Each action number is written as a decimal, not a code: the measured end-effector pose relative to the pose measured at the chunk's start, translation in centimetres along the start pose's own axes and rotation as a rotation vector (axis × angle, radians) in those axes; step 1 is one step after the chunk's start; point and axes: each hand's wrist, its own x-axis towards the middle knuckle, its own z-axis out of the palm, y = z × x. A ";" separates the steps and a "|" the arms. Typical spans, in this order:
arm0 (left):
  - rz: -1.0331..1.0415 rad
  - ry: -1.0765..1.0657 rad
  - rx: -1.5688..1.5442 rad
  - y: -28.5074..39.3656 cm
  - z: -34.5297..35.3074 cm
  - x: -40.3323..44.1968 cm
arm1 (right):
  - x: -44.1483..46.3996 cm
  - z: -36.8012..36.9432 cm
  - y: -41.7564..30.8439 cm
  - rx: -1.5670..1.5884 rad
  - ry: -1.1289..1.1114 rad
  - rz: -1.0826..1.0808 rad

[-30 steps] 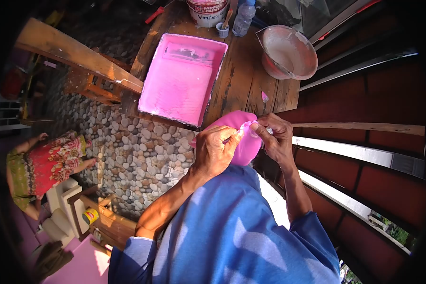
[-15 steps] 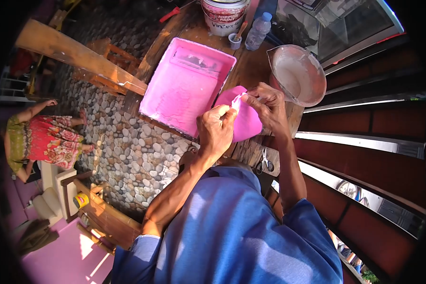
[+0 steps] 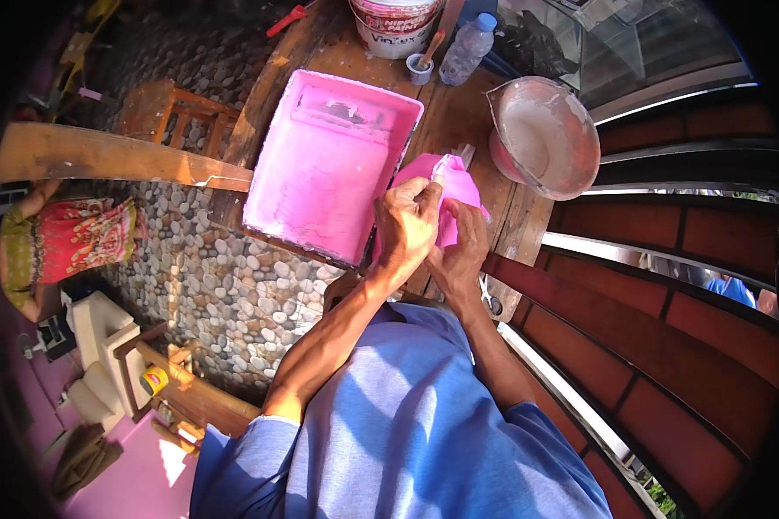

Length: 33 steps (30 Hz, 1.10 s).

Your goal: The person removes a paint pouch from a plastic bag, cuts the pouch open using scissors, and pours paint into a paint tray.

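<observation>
A pink plastic bag [image 3: 448, 177], bulging and gathered at its whitish top, is held over the wooden table [image 3: 521, 227]. My left hand [image 3: 404, 212] is closed in a pinch on the gathered top. Lower down, my right hand [image 3: 463, 251] grips the bag's near right side, its fingers bent against it and partly hiding it. Just left of the bag lies a pink paint tray [image 3: 320, 173] with wet pink paint across its floor. Scissors [image 3: 491, 298] rest on the table edge by my right wrist, partly covered.
Behind stand a paint bucket [image 3: 395, 30], a small cup with a brush [image 3: 420, 69] and a water bottle [image 3: 467, 50]. A grey-stained bucket [image 3: 541, 138] sits tilted at right. A slatted fence [image 3: 658, 285] borders the right side; a person [image 3: 78, 238] is at far left.
My right hand has left the bag's top and moved down to its lower right side. My left hand still pinches the top. The view has shifted slightly.
</observation>
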 end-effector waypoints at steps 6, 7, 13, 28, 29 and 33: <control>0.030 -0.006 0.125 -0.3 -0.6 1.1 | 1.0 2.9 0.5 -0.126 0.082 0.033; 0.024 0.001 0.124 -0.4 -0.6 1.1 | 1.3 2.8 0.3 -0.106 0.063 0.010; 0.078 0.031 -0.022 -2.4 -0.4 1.3 | 2.5 2.7 1.1 -0.004 0.006 -0.042; -0.218 -0.212 0.478 -11.7 -1.9 -8.4 | 3.0 1.9 2.2 0.139 0.020 0.089; -0.223 -0.209 0.476 -11.8 -1.9 -8.6 | 3.0 1.9 2.4 0.140 0.014 0.089; -0.309 -0.350 0.611 -13.6 -2.2 -9.8 | 3.0 1.4 2.8 0.144 -0.006 0.146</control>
